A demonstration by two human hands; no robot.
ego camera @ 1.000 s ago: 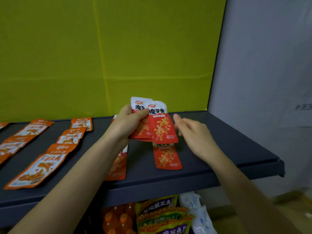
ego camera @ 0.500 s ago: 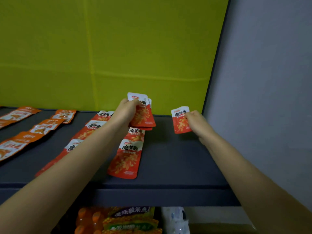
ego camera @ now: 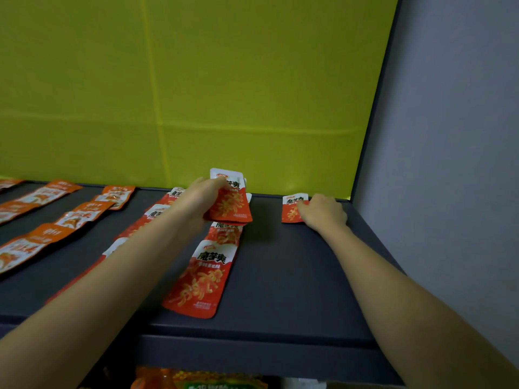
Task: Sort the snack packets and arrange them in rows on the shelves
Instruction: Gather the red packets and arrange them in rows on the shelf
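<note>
Dark grey shelf (ego camera: pixel 295 276) fills my view, front lip nearest. Under it, on a lower level, I make out orange and green packaged goods (ego camera: pixel 196 380), too cropped to identify.

Nearest the lip lies the front red packet (ego camera: pixel 202 282), flat, white header pointing away from me. Just behind it sits a second red packet (ego camera: pixel 224 234); I cannot tell whether they touch or overlap. To their left a red column (ego camera: pixel 157 213) of the same packets runs front to back, largely hidden by the left forearm. Further left, orange packets (ego camera: pixel 31 242) lie in slanted rows, well apart from the red ones.

Left hand (ego camera: pixel 202 197) is over the back of the middle row, fingers curled round a held stack (ego camera: pixel 233 203) of red packets, tilted up off the shelf.

Right hand (ego camera: pixel 323 211) is at the back right corner, fingers curled over the right edge of a single red packet (ego camera: pixel 292 209), which lies flat close to the shelf's back edge.

Behind: yellow-green back panel (ego camera: pixel 196 80). Grey wall (ego camera: pixel 449 136) on the right.
</note>
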